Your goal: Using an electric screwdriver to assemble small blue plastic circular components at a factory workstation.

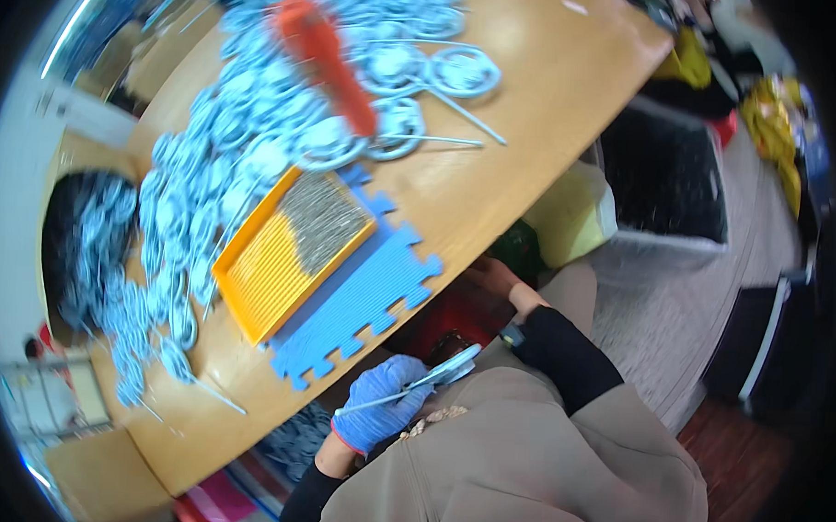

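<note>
My left hand (pixel 381 400), in a blue knit glove, is closed round a light blue plastic piece (pixel 453 365) with a thin stem. It is held low, over my lap, just off the table's front edge. My bare right hand (pixel 497 278) reaches in at the table edge, above a dark red container (pixel 448 322); its fingertips are hidden, so what they touch cannot be seen. An orange tray (pixel 263 279) on a blue foam mat (pixel 371 294) holds many small grey metal pins (pixel 323 219). A blurred red-orange, handle-like thing (pixel 325 63) stands out in front of the table.
A big heap of similar light blue pieces (pixel 229 135) covers the table's far left. More fill a carton (pixel 92 240) beside it. To the right stand a yellowish bag (pixel 576 214) and a clear plastic bin (pixel 662 251) with a black lining. Bare wood (pixel 525 90) shows at the table's right.
</note>
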